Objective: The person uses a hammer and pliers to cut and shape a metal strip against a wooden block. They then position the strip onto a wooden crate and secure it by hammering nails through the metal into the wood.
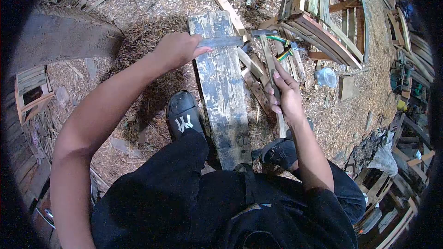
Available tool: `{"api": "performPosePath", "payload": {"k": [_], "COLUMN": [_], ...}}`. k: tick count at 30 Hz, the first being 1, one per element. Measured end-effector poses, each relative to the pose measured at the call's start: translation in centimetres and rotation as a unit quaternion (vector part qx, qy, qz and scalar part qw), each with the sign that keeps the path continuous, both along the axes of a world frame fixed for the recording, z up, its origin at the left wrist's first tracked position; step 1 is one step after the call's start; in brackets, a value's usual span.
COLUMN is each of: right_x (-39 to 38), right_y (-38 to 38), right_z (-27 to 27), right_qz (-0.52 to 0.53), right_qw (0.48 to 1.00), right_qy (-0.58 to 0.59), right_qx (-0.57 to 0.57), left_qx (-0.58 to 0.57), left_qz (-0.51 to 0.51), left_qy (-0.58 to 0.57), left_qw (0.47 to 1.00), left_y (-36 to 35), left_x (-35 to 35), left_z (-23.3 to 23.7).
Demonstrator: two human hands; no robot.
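Flat grey strip (pixel 222 41) in left hand (pixel 179 50) over paint-flaked plank (pixel 224 92), wooden slat (pixel 267 54) in right hand (pixel 288 96), both grips closed

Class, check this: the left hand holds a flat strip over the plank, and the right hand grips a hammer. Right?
No: the head view shows the right hand gripping a wooden stick. The left hand does hold a flat strip over the plank.
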State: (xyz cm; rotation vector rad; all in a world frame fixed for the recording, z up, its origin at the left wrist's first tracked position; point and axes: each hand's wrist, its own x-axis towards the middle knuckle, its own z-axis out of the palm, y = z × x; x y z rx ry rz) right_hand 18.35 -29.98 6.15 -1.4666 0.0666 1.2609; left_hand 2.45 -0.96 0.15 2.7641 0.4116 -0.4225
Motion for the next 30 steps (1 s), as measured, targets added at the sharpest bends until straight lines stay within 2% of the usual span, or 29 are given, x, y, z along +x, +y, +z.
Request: {"api": "performPosePath", "payload": {"k": [1,3,5,7,11,15,16,19,20,23,25,28,29,30], "right_x": [0.1,0.5,0.5,0.0,0.4,-0.3,0.1,0.2,-0.1,-0.2,-0.5,-0.2,-0.2,-0.2], "right_y": [0.1,0.2,0.1,0.3,0.1,0.3,0.1,-0.1,0.0,0.0,0.3,0.0,0.0,0.2], "right_z": [0.3,0.9,0.4,0.1,0.6,-0.1,0.2,0.4,0.3,-0.1,0.5,-0.1,0.1,0.6], "right_qz": [0.000,0.068,0.064,-0.006,0.065,0.023,0.079,0.052,0.011,0.065,0.060,-0.008,-0.008,0.036], "right_qw": [1.000,0.997,0.998,1.000,0.998,0.999,0.997,0.999,1.000,0.998,0.998,1.000,1.000,0.999], "right_qy": [0.000,0.010,0.004,-0.011,0.001,-0.034,-0.007,0.009,0.009,-0.003,0.008,0.013,0.012,0.009], "right_qx": [0.000,-0.020,-0.007,-0.019,0.001,-0.019,-0.009,0.008,0.006,0.007,0.004,0.019,0.018,0.006], "left_qx": [-0.004,0.000,0.001,-0.010,-0.011,-0.010,-0.008,-0.009,-0.010,-0.023,-0.017,-0.022,-0.023,-0.024], "left_qz": [-0.001,-0.002,-0.001,-0.004,-0.005,-0.007,-0.009,-0.006,-0.006,0.006,-0.004,-0.001,-0.001,-0.001], "left_qy": [0.005,-0.010,-0.024,-0.024,-0.033,-0.026,-0.023,-0.026,-0.026,-0.001,-0.024,-0.017,-0.017,-0.019], "left_qw": [1.000,1.000,1.000,1.000,0.999,1.000,1.000,1.000,1.000,1.000,1.000,1.000,1.000,1.000], "left_y": [0.0,0.0,0.1,0.1,0.4,0.3,0.3,0.3,0.2,0.1,0.2,0.1,0.0,0.0], "left_x": [0.1,-0.1,-0.4,-0.4,-0.6,-0.5,-0.5,-0.5,-0.4,-0.1,-0.2,-0.2,-0.2,-0.2], "left_z": [0.1,0.0,-0.2,-0.2,-0.8,-0.9,-0.8,-0.7,-0.6,-0.4,-0.5,-0.3,-0.3,-0.2]}}
